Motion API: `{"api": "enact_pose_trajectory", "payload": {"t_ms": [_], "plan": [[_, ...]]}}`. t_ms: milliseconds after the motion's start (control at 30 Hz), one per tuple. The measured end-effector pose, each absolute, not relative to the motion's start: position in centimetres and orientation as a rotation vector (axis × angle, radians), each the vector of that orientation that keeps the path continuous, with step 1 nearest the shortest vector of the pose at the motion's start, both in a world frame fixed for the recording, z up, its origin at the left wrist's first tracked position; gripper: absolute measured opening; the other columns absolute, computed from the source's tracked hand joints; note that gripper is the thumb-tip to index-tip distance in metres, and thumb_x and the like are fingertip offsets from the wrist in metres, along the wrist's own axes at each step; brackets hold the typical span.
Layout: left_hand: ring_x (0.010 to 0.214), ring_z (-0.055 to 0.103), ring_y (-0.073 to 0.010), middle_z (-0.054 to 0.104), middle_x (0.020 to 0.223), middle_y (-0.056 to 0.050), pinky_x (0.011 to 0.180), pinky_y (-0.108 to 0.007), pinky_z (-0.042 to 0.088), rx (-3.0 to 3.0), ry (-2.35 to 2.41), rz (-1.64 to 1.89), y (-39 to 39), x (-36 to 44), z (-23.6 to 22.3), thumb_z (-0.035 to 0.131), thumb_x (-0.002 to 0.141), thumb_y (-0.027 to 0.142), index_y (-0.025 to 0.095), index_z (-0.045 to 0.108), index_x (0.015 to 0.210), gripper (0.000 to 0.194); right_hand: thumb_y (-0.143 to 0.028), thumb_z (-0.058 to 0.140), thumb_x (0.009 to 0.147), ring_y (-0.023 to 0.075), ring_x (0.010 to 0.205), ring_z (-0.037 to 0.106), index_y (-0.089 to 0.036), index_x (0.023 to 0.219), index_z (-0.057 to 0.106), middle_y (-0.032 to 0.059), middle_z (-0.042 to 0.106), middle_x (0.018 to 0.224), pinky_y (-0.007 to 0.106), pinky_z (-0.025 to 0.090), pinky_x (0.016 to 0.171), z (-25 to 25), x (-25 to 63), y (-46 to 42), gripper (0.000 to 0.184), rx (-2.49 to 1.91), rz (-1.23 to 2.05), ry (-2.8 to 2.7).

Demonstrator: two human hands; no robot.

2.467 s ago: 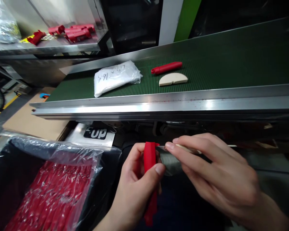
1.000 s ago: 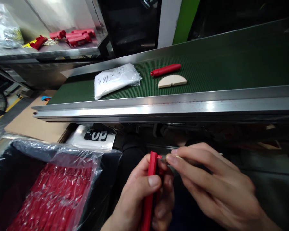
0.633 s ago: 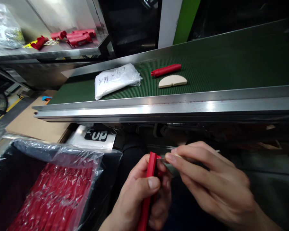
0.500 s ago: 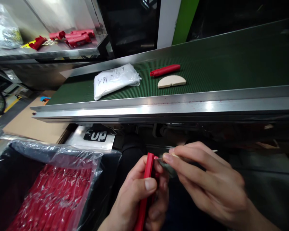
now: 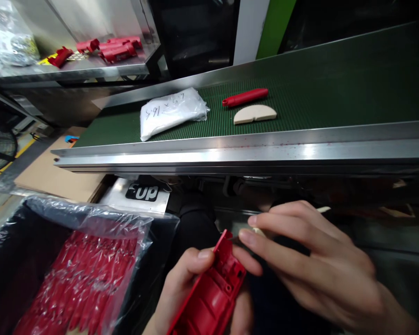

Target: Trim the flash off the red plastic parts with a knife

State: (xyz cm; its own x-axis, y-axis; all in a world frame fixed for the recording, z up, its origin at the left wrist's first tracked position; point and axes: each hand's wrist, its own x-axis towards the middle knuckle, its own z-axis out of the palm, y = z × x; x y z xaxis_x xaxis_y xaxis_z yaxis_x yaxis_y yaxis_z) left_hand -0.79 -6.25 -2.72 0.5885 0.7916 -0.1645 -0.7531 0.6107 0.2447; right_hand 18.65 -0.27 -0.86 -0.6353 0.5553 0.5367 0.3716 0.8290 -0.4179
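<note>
My left hand (image 5: 188, 284) is closed around a red plastic housing (image 5: 209, 298), with its hollow, ribbed inside turned up toward me. Between the thumb and fingers of my right hand (image 5: 314, 260) is a slim blade-like tool; its pale handle (image 5: 257, 231) shows only in part, and a pale end sticks out behind the fingers. The tool's thin dark tip is at the upper end of the housing, touching or very close to it. Much of the tool is hidden by my fingers.
Across the front runs a green conveyor belt (image 5: 310, 88) with a metal rail (image 5: 202, 156). On it lie a white plastic packet (image 5: 172, 114), a red part (image 5: 245, 97) and a beige half-round piece (image 5: 254, 114). A lined bin (image 5: 160, 242) of red parts (image 5: 87, 279) stands at left.
My left hand has turned the red housing from its narrow edge to its open inside. My right hand stays beside its upper end with the tool. The view has shifted slightly.
</note>
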Motion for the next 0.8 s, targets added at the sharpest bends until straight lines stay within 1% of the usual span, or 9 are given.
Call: {"api": "enact_pose_trajectory", "payload": {"t_ms": [167,333,400,533,667,733,800], "plan": [[0.036,0.035,-0.013,0.058,0.058,-0.007,0.028,-0.019,0.022,0.148,0.225,0.868,-6.9,-1.3,-3.1,0.026,0.099,0.043,0.007,0.067,0.111,0.056,-0.008,0.044,0.095,0.0236,0.105,0.054,-0.018,0.128,0.06,0.008,0.061,0.12,0.041,0.044,0.082,-1.1,18.6,0.0,0.038,-0.655,0.315,-2.343],[0.035,0.034,-0.0135,0.056,0.055,-0.007,0.028,-0.019,0.022,0.122,0.235,0.869,-6.9,-1.3,-3.0,0.025,0.097,0.041,0.005,0.067,0.108,0.056,-0.011,0.047,0.098,0.0221,0.103,0.054,-0.018,0.122,0.063,0.0071,0.064,0.113,0.039,0.044,0.081,-0.9,18.4,0.1,0.03,-0.658,0.272,-2.314],[0.034,0.034,-0.0134,0.056,0.053,-0.007,0.028,-0.019,0.022,0.109,0.26,0.864,-6.8,-1.1,-3.0,0.027,0.096,0.041,0.005,0.067,0.106,0.054,-0.012,0.045,0.099,0.0224,0.103,0.055,-0.018,0.121,0.064,0.0076,0.064,0.111,0.04,0.045,0.08,-0.8,18.4,0.2,0.03,-0.644,0.262,-2.311],[0.032,0.035,-0.0119,0.058,0.052,-0.007,0.028,-0.018,0.019,0.058,0.315,0.846,-6.3,-1.2,-2.3,0.041,0.09,0.039,0.004,0.069,0.097,0.046,-0.012,0.048,0.098,0.0219,0.101,0.057,-0.019,0.12,0.063,0.0064,0.067,0.107,0.042,0.046,0.082,-1.1,18.6,0.5,0.028,-0.609,0.173,-2.331],[0.033,0.036,-0.0117,0.057,0.051,-0.007,0.029,-0.019,0.018,0.108,0.364,0.738,-5.5,-1.7,-1.8,0.047,0.084,0.041,0.002,0.072,0.095,0.048,-0.009,0.053,0.094,0.0232,0.101,0.057,-0.019,0.121,0.063,0.0052,0.068,0.107,0.046,0.047,0.086,-1.2,19.0,0.6,0.03,-0.586,0.066,-2.364],[0.035,0.036,-0.0109,0.054,0.051,-0.007,0.031,-0.02,0.019,0.157,0.436,0.673,-5.6,-1.7,-2.2,0.048,0.081,0.04,0.001,0.074,0.089,0.047,-0.007,0.057,0.091,0.0233,0.101,0.058,-0.019,0.122,0.061,0.006,0.066,0.109,0.045,0.049,0.084,-0.8,19.3,0.7,0.033,-0.626,0.061,-2.372],[0.037,0.033,-0.0096,0.051,0.051,-0.007,0.032,-0.02,0.017,0.212,0.481,0.595,-6.0,-1.6,-2.8,0.049,0.078,0.038,-0.002,0.074,0.087,0.047,-0.005,0.06,0.089,0.0217,0.1,0.06,-0.019,0.121,0.061,0.007,0.064,0.108,0.04,0.051,0.081,-0.3,19.6,0.9,0.035,-0.742,0.066,-2.299]]}}
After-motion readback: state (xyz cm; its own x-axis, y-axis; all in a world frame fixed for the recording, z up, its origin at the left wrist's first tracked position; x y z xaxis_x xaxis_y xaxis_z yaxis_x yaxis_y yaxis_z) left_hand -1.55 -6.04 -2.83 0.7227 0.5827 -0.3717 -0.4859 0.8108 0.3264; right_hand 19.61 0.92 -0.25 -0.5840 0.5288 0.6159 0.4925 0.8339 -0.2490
